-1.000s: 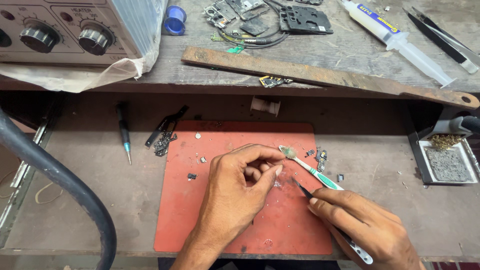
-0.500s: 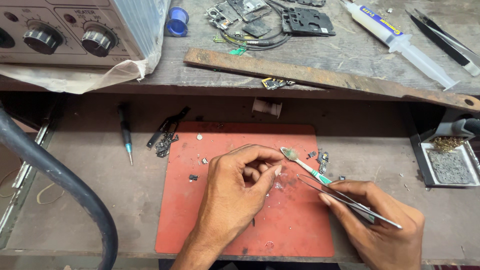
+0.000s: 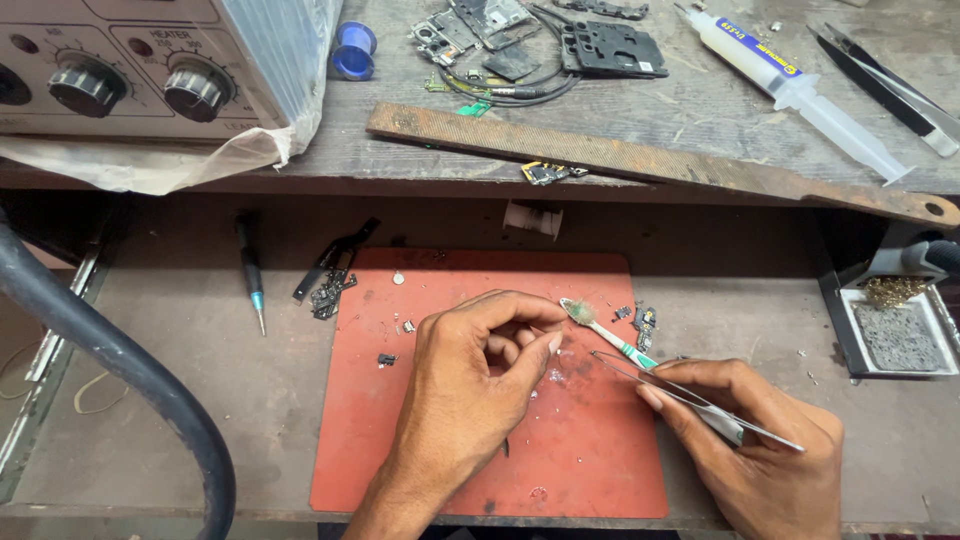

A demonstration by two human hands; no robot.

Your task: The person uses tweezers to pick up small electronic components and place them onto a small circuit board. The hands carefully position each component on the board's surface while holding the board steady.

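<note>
1. Your left hand [image 3: 480, 385] is resting on the red mat [image 3: 380, 440], its fingers curled and thumb and forefinger pressing together near the mat's middle; whether a tiny part sits between them you cannot tell.
2. Your right hand [image 3: 755, 440] is gripping thin metal tweezers [image 3: 690, 398] and a green-handled toothbrush [image 3: 610, 335] together, with the tweezer tips pointing left toward your left fingertips.
3. The toothbrush's bristle head is lying on the mat's far right part, just beside small board scraps [image 3: 640, 320].
4. Since the earlier frame, your right hand is sitting a little nearer to you, and the tweezers are lying flatter; your left hand is staying put.
</note>
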